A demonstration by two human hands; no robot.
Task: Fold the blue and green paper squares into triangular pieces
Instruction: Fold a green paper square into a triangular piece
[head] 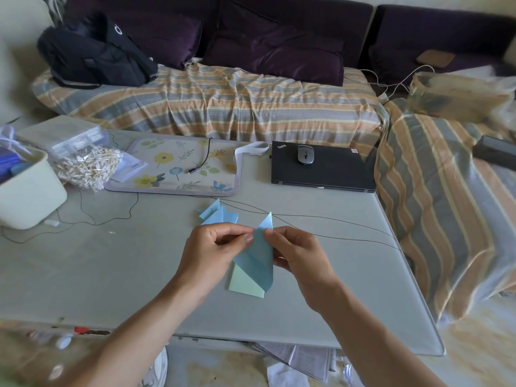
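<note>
Hands: my left hand [216, 248] and right hand [296, 252] pinch a half-folded blue paper [258, 261].
Done: blue pieces [219, 215] at 12 o'clock.
Left: green paper [244, 283] underneath, apparently unfolded.

Mouse [305, 154] on laptop [321, 167], right of mat [178, 169], behind folded pieces [216, 215].

Home living room: sofa [217, 104] under striped cover, purple cushions [273, 55], cluttered low table [111, 275], laptop [321, 169].

A striped-covered sofa [223, 104] with purple cushions [273, 51] sits behind the pale table [111, 275].
</note>
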